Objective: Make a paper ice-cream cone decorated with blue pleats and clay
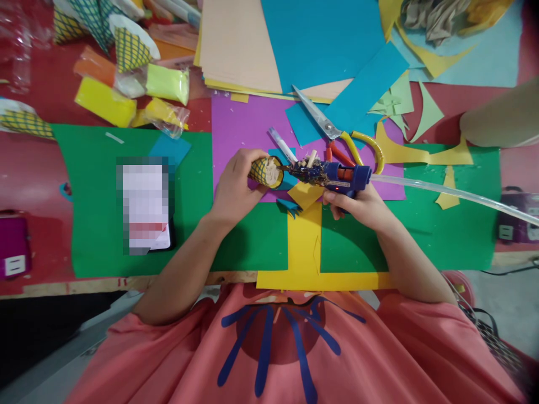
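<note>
My left hand [240, 185] is wrapped round a small yellow paper cone [261, 171] with a dark criss-cross pattern. Crumpled beige paper fills its open end, which faces right. In my right hand [357, 205] is a blue hot glue gun [337, 175], its body smeared with dark residue and bits of scrap. The nozzle touches or almost touches the cone's rim; I cannot tell which. From the back of the gun a long clear glue stick [446, 192] runs off to the right. Just behind lie a white pen [281, 144] and scissors [328, 128] with yellow and red handles.
Green card [244, 241] and purple card [244, 123] cover the table. A blurred-out phone [145, 205] lies left. Beyond are clay packets [105, 101], finished-looking patterned cones [130, 47], stacked coloured sheets [240, 45] and yellow offcuts [400, 148]. A pale cylinder [501, 115] stands right.
</note>
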Motion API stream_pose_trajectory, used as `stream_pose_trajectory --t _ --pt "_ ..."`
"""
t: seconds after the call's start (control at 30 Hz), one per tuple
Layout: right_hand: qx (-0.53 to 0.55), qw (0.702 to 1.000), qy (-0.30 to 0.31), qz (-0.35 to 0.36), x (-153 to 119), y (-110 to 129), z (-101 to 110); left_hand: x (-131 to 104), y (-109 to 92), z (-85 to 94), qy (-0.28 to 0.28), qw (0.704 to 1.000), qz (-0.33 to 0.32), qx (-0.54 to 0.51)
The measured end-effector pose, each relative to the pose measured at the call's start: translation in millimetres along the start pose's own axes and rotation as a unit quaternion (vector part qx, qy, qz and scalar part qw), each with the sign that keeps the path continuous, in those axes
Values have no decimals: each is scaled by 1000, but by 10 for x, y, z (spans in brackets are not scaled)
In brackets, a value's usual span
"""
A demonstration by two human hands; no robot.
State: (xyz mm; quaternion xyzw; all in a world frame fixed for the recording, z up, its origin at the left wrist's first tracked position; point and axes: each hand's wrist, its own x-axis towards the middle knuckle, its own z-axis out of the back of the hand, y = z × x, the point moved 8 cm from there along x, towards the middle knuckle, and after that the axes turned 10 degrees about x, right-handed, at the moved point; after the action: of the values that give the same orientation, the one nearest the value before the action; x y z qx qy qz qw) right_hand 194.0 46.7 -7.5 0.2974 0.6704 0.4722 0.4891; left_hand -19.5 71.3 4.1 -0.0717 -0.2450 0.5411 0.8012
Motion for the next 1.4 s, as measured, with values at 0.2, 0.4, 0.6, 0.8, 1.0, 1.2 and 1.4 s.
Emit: stream_pose_trajectory --t 0.2,0.4,0.6,0.8,1.0,1.2,1.4 --pt "22 999 5 23 -15 132 -28 -2 -17 13 -6 1000 -7 -16" --pt "8 1000 10 24 -7 116 -36 -9 -43 -4 -1 1000 -20 0" --pt "-6 1000 29 -7 -24 81 -59 -10 -46 -5 5 1000 -21 -6" --pt "31 998 54 17 -46 181 -110 -11 -12 -14 8 1000 -5 -7" --pt "60 995 76 19 -27 173 -132 -8 -42 -7 2 1000 -14 -8" --pt "51 997 60 -4 -19 139 -128 -13 -35 -26 15 1000 -7 -9" --pt "23 1000 16 8 -12 129 -31 -14 -22 1 5 1000 0 -1"
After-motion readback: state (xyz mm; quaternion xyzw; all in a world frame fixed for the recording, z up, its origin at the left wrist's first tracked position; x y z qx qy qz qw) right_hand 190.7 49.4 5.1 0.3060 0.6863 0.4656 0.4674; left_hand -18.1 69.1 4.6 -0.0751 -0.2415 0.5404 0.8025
